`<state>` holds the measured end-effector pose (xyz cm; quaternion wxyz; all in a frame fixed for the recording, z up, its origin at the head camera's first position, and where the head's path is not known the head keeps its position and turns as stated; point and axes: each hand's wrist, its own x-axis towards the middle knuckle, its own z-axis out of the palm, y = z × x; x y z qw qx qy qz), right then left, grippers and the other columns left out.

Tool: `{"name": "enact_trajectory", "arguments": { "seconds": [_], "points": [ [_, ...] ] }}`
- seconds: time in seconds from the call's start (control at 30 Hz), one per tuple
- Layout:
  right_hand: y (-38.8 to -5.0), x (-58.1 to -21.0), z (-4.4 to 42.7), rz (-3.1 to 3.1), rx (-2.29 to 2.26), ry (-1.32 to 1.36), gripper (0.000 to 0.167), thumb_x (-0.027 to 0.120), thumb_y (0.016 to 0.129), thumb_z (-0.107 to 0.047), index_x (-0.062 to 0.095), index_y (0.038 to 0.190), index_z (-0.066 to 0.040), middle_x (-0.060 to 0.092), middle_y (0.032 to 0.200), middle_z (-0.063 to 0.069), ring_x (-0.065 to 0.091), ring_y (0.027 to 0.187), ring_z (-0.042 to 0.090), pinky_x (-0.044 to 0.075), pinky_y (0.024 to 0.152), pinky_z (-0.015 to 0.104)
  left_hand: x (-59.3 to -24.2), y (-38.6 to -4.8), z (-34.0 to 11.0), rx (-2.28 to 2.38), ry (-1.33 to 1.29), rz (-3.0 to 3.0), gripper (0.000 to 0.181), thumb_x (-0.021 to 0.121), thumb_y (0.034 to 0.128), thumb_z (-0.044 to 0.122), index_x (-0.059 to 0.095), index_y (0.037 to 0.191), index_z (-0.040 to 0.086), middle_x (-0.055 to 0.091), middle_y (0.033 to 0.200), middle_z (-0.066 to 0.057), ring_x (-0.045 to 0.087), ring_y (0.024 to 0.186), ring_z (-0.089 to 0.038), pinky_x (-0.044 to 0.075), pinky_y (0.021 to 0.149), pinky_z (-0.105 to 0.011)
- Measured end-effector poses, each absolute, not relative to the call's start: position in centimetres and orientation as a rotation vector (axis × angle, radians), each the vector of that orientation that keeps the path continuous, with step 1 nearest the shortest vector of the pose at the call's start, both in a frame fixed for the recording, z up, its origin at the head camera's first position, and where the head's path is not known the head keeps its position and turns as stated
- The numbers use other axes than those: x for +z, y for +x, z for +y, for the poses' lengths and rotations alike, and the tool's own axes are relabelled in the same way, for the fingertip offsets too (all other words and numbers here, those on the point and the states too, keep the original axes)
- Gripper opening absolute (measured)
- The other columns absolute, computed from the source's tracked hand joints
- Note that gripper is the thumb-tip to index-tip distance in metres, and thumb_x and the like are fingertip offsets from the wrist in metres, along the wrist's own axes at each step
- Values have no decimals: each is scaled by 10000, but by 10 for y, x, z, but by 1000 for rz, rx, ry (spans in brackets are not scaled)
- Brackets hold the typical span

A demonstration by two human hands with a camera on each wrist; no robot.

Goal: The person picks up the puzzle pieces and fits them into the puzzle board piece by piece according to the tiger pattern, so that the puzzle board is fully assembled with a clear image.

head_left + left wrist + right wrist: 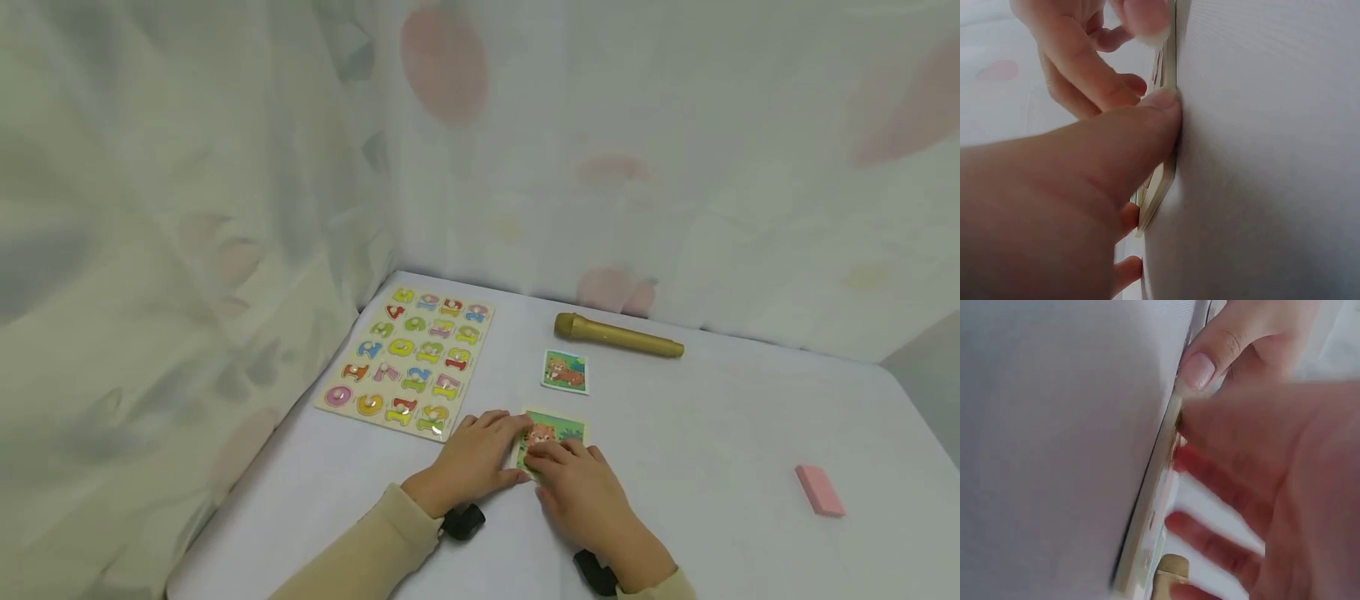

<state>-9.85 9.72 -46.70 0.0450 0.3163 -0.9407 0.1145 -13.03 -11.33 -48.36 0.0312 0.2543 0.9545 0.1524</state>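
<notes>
A small flat wooden picture puzzle (564, 427) with an orange tiger on green lies on the white table in front of me. My left hand (480, 454) holds it at its left side. In the left wrist view the left thumb (1161, 103) presses the near edge of the board (1159, 186), while other fingertips touch its far side. Over the puzzle's near right part reaches my right hand (588, 496), its fingertips on or just above the picture. Blur in the right wrist view hides whether those fingers (1210, 540) have a piece beneath them.
Behind the puzzle lies a small tiger picture card (566, 372), and farther back a gold toy microphone (622, 336). To the left is a number puzzle board (372, 421) with colored pegged numbers. A pink block (821, 490) sits far right. Patterned curtains (510, 208) border the table.
</notes>
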Motion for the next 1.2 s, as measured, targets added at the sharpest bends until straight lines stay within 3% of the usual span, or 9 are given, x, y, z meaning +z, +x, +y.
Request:
{"name": "enact_trajectory", "arguments": {
  "seconds": [0.13, 0.27, 0.53, 0.73, 0.97, 1.2],
  "points": [
    [-100, -469, 96, -2827, 321, 953, 291, 808, 923, -226, 800, 1213, -200, 704, 1277, -59, 584, 1135, 201, 484, 862, 465, -483, -129, -116, 458, 798, 2936, 651, 756, 935, 541, 562, 1472, 229, 457, 1613, 74, 397, 1482, -220, 379, 1127, -488],
    [-98, -470, 96, -2824, 336, 973, 298, 796, 928, -219, 789, 1225, -192, 680, 1351, -36, 583, 1177, 223, 487, 898, 485, -482, -128, -118, 439, 802, 2930, 612, 751, 936, 548, 598, 1434, 228, 439, 1625, 77, 390, 1488, -219, 377, 1132, -506],
    [-97, -471, 91, -2838, 235, 964, 451, 768, 890, -114, 704, 1332, -181, 642, 1403, -43, 559, 1245, 230, 475, 954, 479, -480, -127, -121, 448, 810, 2948, 586, 754, 936, 542, 613, 1404, 218, 456, 1614, 67, 402, 1479, -221, 389, 1113, -490],
    [-94, -469, 87, -2847, 319, 1003, 442, 747, 907, -102, 704, 1347, -103, 621, 1451, 30, 538, 1334, 292, 490, 1002, 541, -482, -127, -122, 429, 810, 2950, 618, 736, 944, 559, 585, 1434, 214, 441, 1623, 68, 386, 1490, -212, 389, 1116, -470],
    [-96, -466, 88, -2911, 429, 983, 507, 706, 872, -16, 697, 1360, -155, 620, 1458, -8, 532, 1350, 262, 463, 1021, 556, -483, -128, -124, 424, 829, 2946, 720, 726, 948, 564, 513, 1545, 222, 402, 1652, 49, 388, 1490, -237, 376, 1134, -529],
    [-92, -465, 83, -2896, 296, 965, 496, 780, 865, -70, 707, 1349, -154, 603, 1473, -13, 530, 1323, 263, 490, 986, 558, -479, -128, -125, 411, 838, 2942, 696, 722, 951, 564, 539, 1536, 234, 401, 1653, 50, 391, 1489, -245, 380, 1131, -543]
  ]
}}
